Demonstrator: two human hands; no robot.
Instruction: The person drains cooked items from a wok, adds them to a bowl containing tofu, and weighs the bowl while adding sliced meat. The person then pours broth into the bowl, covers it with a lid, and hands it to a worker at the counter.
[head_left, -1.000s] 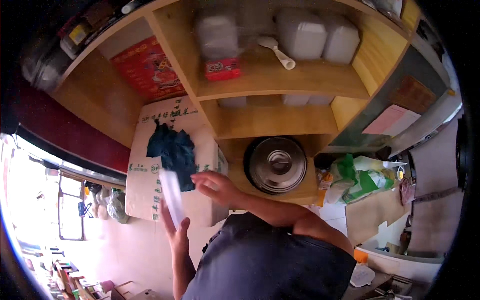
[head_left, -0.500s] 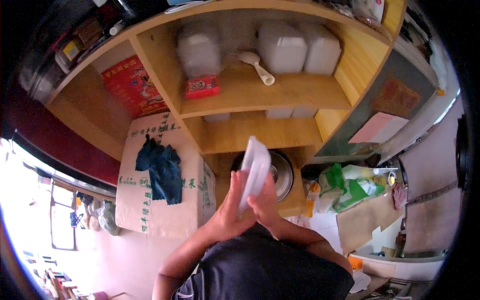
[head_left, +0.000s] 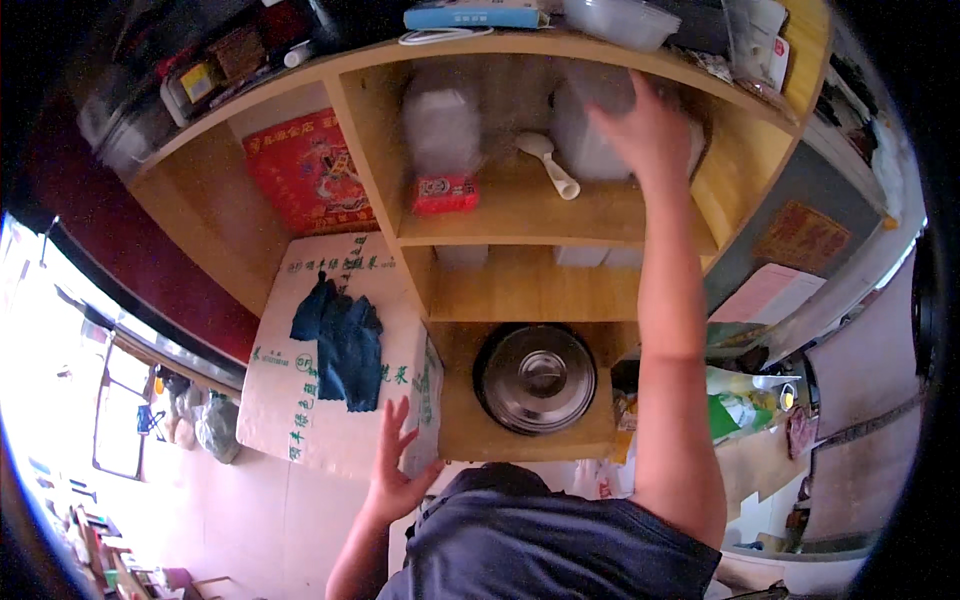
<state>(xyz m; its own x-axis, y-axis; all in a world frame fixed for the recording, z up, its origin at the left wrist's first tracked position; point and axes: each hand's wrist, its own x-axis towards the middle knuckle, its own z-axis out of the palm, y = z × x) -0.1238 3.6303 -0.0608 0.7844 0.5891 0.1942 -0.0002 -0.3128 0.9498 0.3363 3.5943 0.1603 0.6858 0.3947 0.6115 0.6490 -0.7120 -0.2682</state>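
Observation:
My right hand is stretched up to the upper shelf of the wooden cabinet. Its fingers are spread in front of a stack of whitish plastic containers; whether they touch it I cannot tell, as the area is blurred. Low on the left, my left hand is raised with fingers apart and nothing in it, near the corner of a large white foam box. A white spoon lies beside the stack. Left of it stand another whitish stack and a small red packet.
A round metal pot lid sits on the low wooden surface before me. Dark blue cloth lies on the foam box. The shelf's front edge crosses below my right hand. Green and white bags lie at right.
Half a second ago both hands held a white plastic container between them at chest height. Now the hands are apart, the right one up at the shelf, the left lowered; that container is not distinguishable.

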